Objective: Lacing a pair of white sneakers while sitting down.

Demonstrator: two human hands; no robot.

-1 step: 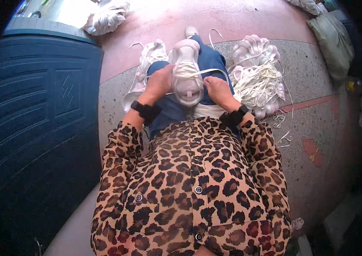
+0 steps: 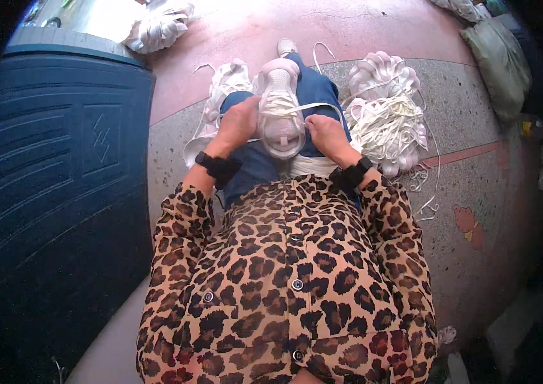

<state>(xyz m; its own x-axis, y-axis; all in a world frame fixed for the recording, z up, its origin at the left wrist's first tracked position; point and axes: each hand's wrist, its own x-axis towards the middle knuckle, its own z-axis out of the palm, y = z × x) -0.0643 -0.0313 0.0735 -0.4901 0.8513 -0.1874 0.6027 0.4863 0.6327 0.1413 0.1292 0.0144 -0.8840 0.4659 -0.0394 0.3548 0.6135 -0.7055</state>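
A pale pink-and-white sneaker upper (image 2: 279, 89) lies over my lap, its toe toward me. My left hand (image 2: 239, 126) is closed on its left edge; the fingertips are hidden behind the shoe. A white shoelace (image 2: 320, 105) criss-crosses the upper and loops out over its right side. Close to the right edge of the shoe, my right hand (image 2: 328, 136) is closed in a pinch, apparently on part of this lace, though the fingertips are small in view. Both wrists wear black bands.
To the right on the floor sits a pile of white laces (image 2: 383, 125) with pale shoe uppers (image 2: 383, 73) behind it. More uppers (image 2: 230, 78) lie beyond my left hand. A dark blue panelled door (image 2: 60, 128) fills the left; a stuffed sack (image 2: 497, 67) stands far right.
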